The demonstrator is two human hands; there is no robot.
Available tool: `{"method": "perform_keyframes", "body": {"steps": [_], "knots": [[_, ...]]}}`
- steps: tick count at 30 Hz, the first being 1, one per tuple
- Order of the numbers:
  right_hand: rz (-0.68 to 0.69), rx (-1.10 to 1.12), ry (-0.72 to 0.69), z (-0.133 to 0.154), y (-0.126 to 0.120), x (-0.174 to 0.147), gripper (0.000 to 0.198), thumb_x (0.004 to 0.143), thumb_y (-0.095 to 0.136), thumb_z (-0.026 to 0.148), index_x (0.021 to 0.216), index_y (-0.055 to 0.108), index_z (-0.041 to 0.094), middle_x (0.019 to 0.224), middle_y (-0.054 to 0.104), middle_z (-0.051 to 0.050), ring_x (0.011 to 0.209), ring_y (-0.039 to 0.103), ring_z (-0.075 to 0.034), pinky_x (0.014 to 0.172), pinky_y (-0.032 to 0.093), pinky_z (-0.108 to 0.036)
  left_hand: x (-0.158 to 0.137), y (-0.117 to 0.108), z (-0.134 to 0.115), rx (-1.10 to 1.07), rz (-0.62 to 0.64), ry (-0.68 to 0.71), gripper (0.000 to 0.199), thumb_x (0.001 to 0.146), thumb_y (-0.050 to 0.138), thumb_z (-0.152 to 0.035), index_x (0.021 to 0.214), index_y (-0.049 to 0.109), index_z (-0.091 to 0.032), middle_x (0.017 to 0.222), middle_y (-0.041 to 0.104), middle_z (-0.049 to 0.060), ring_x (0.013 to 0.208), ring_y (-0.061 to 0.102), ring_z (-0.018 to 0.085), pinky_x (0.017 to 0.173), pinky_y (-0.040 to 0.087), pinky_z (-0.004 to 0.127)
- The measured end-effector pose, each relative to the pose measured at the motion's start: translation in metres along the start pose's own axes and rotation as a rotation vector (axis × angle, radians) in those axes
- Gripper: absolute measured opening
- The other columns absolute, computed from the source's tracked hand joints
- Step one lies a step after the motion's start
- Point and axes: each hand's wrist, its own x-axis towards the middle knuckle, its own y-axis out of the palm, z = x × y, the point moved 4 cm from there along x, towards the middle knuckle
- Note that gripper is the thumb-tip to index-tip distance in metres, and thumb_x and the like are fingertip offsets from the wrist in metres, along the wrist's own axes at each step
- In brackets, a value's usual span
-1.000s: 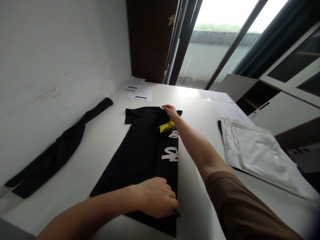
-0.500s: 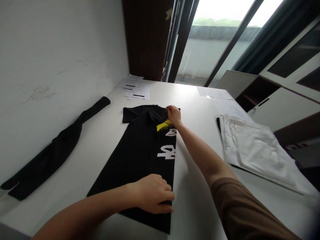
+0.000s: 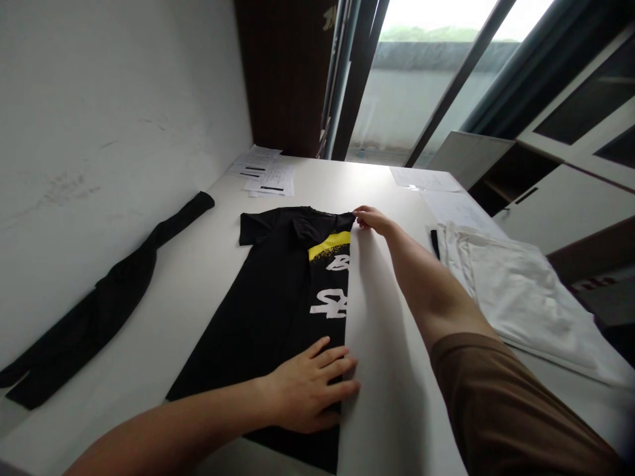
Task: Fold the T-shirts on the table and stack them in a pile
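Note:
A black T-shirt (image 3: 262, 311) with a yellow band and white lettering lies folded lengthwise on the white table (image 3: 391, 317). Its short sleeves and neckline point away from me. My left hand (image 3: 315, 387) rests flat on the lower part of the shirt, fingers spread, their tips reaching just past the straight right edge. At the far right corner, by the collar, my right hand (image 3: 372, 219) pinches the fabric between thumb and fingers.
A long folded black garment (image 3: 119, 284) lies at the left beside the wall. Printed papers (image 3: 270, 178) are at the far left corner. Folded white cloth (image 3: 516, 297) is stacked on the right, with clear sheets (image 3: 426, 178) beyond it.
My left hand has opened from curled fingers to a flat spread on the shirt. My right hand has shifted right, from over the shoulder area to the collar corner.

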Motion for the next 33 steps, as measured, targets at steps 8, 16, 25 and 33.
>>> {"method": "perform_keyframes", "body": {"steps": [8,16,25,33], "knots": [[0.149,-0.366,0.008,0.013,0.006,0.013,0.022,0.084,0.078,0.036,0.074,0.069,0.019,0.063,0.061,-0.004,0.061,0.057,-0.018,0.061,0.048,-0.032,0.003,-0.006,0.002,-0.063,0.065,-0.003,0.060,0.103,0.048,-0.047,0.156,0.040,-0.019,0.166,0.030,0.014,0.155,0.025,0.033,0.124,0.021,0.059],[-0.237,-0.761,-0.230,0.013,0.012,0.030,0.021,0.090,0.071,0.033,0.106,0.071,0.019,0.101,0.072,-0.012,0.094,0.063,-0.027,0.080,0.046,-0.037,0.000,-0.009,0.000,-0.082,0.117,0.021,0.066,0.105,0.039,-0.055,0.161,0.031,-0.020,0.171,0.019,0.012,0.158,0.016,0.031,0.126,0.014,0.058],[-0.378,-0.593,-0.193,0.012,0.028,0.014,0.024,0.097,0.059,0.035,0.115,0.064,0.020,0.114,0.068,-0.015,0.098,0.062,-0.029,0.085,0.046,-0.040,0.000,-0.010,0.002,-0.117,0.102,0.025,0.065,0.105,0.041,-0.054,0.160,0.034,-0.019,0.169,0.024,0.013,0.157,0.020,0.031,0.126,0.016,0.060],[-0.471,-0.416,-0.390,0.042,0.063,-0.071,0.035,0.102,0.043,0.039,0.119,0.067,0.021,0.118,0.063,-0.015,0.104,0.060,-0.028,0.092,0.050,-0.044,0.002,-0.005,0.000,-0.043,0.053,-0.050,0.081,0.099,0.050,-0.061,0.162,0.029,-0.015,0.170,0.018,0.018,0.157,0.015,0.034,0.126,0.009,0.059]]}}
